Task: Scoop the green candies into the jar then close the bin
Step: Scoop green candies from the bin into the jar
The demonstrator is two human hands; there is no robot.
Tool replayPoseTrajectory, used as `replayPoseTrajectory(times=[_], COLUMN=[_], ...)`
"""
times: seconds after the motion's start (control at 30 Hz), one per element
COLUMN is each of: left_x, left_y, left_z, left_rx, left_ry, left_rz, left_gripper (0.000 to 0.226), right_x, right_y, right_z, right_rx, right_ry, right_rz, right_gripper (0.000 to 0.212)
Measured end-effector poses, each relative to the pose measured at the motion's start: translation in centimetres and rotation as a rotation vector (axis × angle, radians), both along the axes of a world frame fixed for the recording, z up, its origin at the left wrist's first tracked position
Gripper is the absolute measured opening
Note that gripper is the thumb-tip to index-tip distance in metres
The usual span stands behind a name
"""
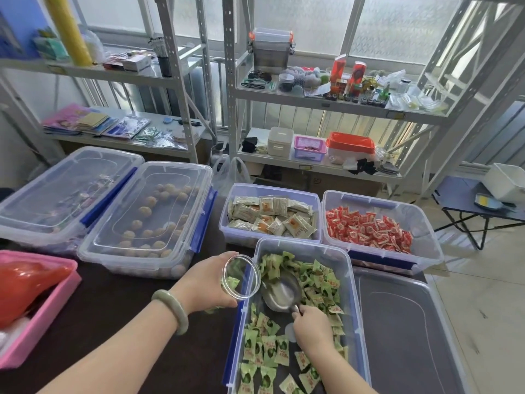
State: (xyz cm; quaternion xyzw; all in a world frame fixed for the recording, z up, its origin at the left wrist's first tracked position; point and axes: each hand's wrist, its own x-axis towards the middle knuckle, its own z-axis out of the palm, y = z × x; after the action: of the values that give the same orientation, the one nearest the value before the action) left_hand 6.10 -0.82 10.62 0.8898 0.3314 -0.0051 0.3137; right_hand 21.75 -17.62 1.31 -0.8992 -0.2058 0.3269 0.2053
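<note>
An open clear bin (350, 282) in front of me holds green wrapped candies (318, 277). My left hand (207, 282) grips a clear jar (241, 275) tilted on its side over the bin's left rim, mouth facing me, with a few green candies inside. My right hand (312, 325) is inside the bin, closed on the handle of a metal scoop (281, 294). The scoop lies among the candies and looks empty. The bin's clear lid (403, 331) lies flat to the right of the bin.
Open bins of beige packets (272, 217) and red candies (369, 228) stand behind. Two lidded clear bins (147, 217) sit at the left, a pink bin (39, 314) at the near left. Metal shelves (312, 100) rise behind the dark table (113, 322).
</note>
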Motion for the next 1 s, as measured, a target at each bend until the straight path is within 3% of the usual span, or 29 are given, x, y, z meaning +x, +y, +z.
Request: replayPoseTrajectory(times=[0.17,0.53,1.0], left_x=[0.1,-0.6,-1.4], left_y=[-0.4,-0.1,-0.6], left_z=[0.8,0.0,1.0], left_rx=[-0.015,-0.014,0.021], left_ry=[-0.023,-0.013,-0.058], left_rz=[0.001,-0.001,0.000], left_gripper=[0.087,0.095,0.095], right_x=[0.6,-0.1,-0.3], right_y=[-0.1,-3.4,-7.8], right_z=[-2.0,-0.9,7.0], right_rx=[0.110,0.302,0.450], right_ry=[0.208,0.309,0.243], right_rz=[-0.135,-0.225,-0.255], right_gripper=[0.026,0.021,0.033])
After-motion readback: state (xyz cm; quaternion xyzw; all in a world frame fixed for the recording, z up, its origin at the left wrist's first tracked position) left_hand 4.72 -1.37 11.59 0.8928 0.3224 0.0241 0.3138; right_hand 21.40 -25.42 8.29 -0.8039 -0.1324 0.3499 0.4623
